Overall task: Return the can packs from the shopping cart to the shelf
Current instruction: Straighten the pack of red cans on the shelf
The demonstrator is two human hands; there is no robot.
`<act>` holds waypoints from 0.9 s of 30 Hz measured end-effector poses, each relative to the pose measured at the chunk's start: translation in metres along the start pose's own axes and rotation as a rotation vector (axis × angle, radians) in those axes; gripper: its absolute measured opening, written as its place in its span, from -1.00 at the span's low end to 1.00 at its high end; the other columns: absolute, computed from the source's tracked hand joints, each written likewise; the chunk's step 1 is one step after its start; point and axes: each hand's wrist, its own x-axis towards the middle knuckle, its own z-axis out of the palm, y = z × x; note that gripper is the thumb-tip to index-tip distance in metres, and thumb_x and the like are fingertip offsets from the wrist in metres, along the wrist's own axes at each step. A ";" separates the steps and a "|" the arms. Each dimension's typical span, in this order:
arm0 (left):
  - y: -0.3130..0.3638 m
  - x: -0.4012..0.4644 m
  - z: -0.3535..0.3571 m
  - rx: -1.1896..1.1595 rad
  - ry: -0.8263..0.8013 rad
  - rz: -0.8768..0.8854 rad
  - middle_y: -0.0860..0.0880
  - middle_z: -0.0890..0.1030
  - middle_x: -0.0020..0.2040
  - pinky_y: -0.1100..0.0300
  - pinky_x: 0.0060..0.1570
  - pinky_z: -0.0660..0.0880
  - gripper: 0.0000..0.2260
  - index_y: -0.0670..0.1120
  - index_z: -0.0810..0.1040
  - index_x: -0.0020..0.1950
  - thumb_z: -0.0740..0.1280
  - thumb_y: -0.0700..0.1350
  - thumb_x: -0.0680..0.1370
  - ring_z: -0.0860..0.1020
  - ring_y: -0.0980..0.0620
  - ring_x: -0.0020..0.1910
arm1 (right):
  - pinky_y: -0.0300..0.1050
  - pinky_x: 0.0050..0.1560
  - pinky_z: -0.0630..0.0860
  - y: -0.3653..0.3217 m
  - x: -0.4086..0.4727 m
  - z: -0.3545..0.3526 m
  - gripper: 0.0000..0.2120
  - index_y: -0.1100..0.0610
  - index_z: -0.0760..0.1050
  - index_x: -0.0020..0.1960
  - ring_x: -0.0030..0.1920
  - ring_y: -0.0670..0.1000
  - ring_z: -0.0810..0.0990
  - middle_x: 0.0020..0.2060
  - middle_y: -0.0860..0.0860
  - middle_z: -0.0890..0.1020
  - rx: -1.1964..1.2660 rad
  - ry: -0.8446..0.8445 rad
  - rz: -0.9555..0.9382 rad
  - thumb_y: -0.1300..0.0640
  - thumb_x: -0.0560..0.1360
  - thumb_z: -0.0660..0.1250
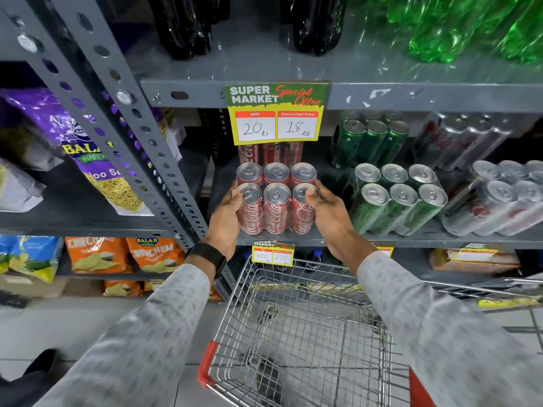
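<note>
1. While both hands were on the pack, the left hand [224, 214] lay flat against the left side of the red can pack [276, 198], fingers together and curled round the near-left can, thumb up by its rim.
2. Between the two hands, that pack of six cans stood at the front edge of the shelf [323, 238]; whether its base bore fully on the shelf or was partly carried could not be told.
3. More red cans [270, 152] stood just beyond the fingertips, half hidden by the hanging price sign [276, 113].
4. The right hand [326, 212] pressed the right side of the pack, thumb and forefinger pinching the top rim of the near-right can.
5. Handling, as a judgement: six full cans would be heavy for their bulk, the cans stiff but the film wrap slick and stretchy, so a squeeze on two opposite sides low down should serve better than lifting by the wrap.
6. Just right of the right hand stood a green can pack [399, 198], and further right a silver can pack [499, 198].
7. Below both wrists, the shopping cart [293, 333] showed no packs inside, suggesting the task was near its end.
</note>
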 end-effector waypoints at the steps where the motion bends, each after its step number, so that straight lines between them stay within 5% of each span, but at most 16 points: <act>1: 0.000 0.000 0.000 -0.001 0.001 0.003 0.01 0.53 0.49 0.16 0.32 0.43 -0.59 0.05 0.35 0.61 0.08 -0.07 0.75 0.56 0.09 0.30 | 0.08 0.38 0.48 0.000 0.000 0.000 -0.57 -0.05 0.42 0.45 0.21 -0.06 0.60 -0.03 -0.34 0.60 0.002 -0.003 -0.003 0.00 0.59 0.31; 7: 0.001 0.000 0.002 0.018 0.002 0.006 0.02 0.57 0.39 0.25 0.10 0.50 -0.60 0.04 0.36 0.59 0.07 -0.05 0.75 0.59 0.17 0.16 | 0.12 0.44 0.43 0.000 0.001 0.000 -0.51 -0.02 0.38 0.50 0.35 0.02 0.55 0.36 -0.07 0.59 -0.013 -0.001 -0.015 0.00 0.58 0.31; 15: 0.000 0.002 0.004 0.016 0.022 -0.029 0.03 0.61 0.33 0.27 -0.01 0.49 -0.61 0.02 0.40 0.58 0.11 -0.04 0.74 0.60 0.18 0.11 | 0.13 0.47 0.39 0.000 -0.001 -0.006 -0.48 0.00 0.34 0.53 0.42 0.02 0.49 0.44 -0.02 0.52 -0.028 0.001 -0.002 0.01 0.59 0.32; 22: 0.001 0.004 0.005 0.004 0.028 -0.042 0.01 0.61 0.37 0.27 0.01 0.49 -0.60 0.01 0.39 0.59 0.12 -0.04 0.74 0.59 0.19 0.11 | 0.10 0.48 0.38 -0.004 0.000 -0.008 -0.50 0.00 0.35 0.51 0.41 0.01 0.48 0.44 -0.03 0.52 -0.031 -0.011 -0.011 0.04 0.59 0.31; 27: -0.001 0.003 0.006 -0.025 0.035 -0.053 -0.02 0.55 0.49 0.12 0.31 0.44 -0.59 0.04 0.38 0.60 0.14 -0.03 0.73 0.55 0.04 0.35 | 0.03 0.45 0.40 -0.003 0.005 -0.011 -0.49 -0.01 0.33 0.52 0.36 -0.03 0.52 0.42 -0.05 0.53 -0.062 -0.036 -0.028 0.02 0.59 0.30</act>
